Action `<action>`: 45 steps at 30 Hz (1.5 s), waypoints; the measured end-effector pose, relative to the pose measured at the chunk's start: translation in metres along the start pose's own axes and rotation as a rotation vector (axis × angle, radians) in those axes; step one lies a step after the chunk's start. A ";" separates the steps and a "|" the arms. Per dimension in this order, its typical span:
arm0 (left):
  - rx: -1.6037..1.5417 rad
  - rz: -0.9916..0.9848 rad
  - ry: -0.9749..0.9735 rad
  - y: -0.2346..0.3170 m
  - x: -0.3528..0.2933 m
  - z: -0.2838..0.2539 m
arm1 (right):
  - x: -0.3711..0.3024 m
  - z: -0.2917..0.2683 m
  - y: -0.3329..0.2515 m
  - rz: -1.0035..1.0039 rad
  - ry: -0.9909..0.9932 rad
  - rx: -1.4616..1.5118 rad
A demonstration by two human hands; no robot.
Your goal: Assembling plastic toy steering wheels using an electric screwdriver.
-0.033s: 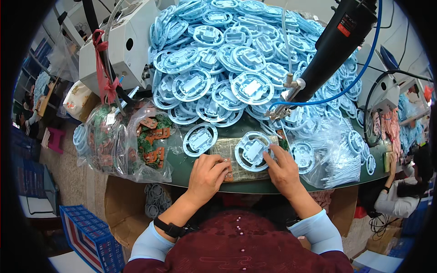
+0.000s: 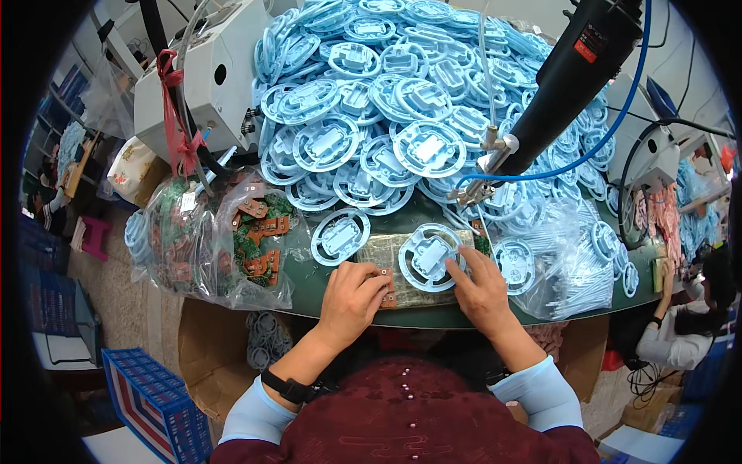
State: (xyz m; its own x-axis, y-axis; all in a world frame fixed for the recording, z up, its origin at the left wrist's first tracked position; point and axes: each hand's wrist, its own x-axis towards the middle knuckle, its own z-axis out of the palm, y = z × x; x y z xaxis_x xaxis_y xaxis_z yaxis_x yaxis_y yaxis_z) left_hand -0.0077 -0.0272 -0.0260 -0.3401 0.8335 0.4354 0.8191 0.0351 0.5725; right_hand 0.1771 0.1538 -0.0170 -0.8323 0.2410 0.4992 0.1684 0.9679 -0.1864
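My left hand (image 2: 349, 303) pinches a small orange-brown circuit board (image 2: 389, 294) between thumb and fingers, over the left part of a flat tape-wrapped block (image 2: 375, 251). With thumb and fingers closed on its right rim, my right hand (image 2: 482, 291) holds a light blue round plastic frame (image 2: 421, 272) against that block. A second blue frame (image 2: 340, 237) lies flat just beyond my left hand. Right of my right hand is another blue round frame (image 2: 513, 267). A green and orange circuit board (image 2: 481, 236) partly shows behind the held frame.
A large heap of blue frames (image 2: 429, 148) covers the back of the green table (image 2: 305, 290). Left stands a clear bag of circuit boards (image 2: 193, 240); right, a bag of thin white sticks (image 2: 576, 271). A black power screwdriver (image 2: 568, 85) hangs at upper right. Another person (image 2: 684, 332) sits far right.
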 end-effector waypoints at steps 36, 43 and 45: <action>0.017 0.071 -0.042 -0.007 -0.006 -0.024 | -0.008 0.019 -0.006 -0.153 0.013 0.144; -0.048 0.065 -0.053 -0.018 -0.019 -0.023 | -0.006 0.020 -0.005 -0.126 0.034 0.175; -0.075 0.061 -0.180 -0.014 -0.016 -0.035 | -0.010 0.022 -0.002 -0.107 0.038 0.148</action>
State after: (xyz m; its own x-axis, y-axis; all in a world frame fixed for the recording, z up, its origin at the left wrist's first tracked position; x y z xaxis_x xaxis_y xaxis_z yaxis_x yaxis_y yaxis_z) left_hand -0.0301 -0.0604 -0.0165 -0.1971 0.9183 0.3433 0.7968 -0.0539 0.6018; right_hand 0.1731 0.1475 -0.0405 -0.8204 0.1423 0.5538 -0.0020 0.9678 -0.2517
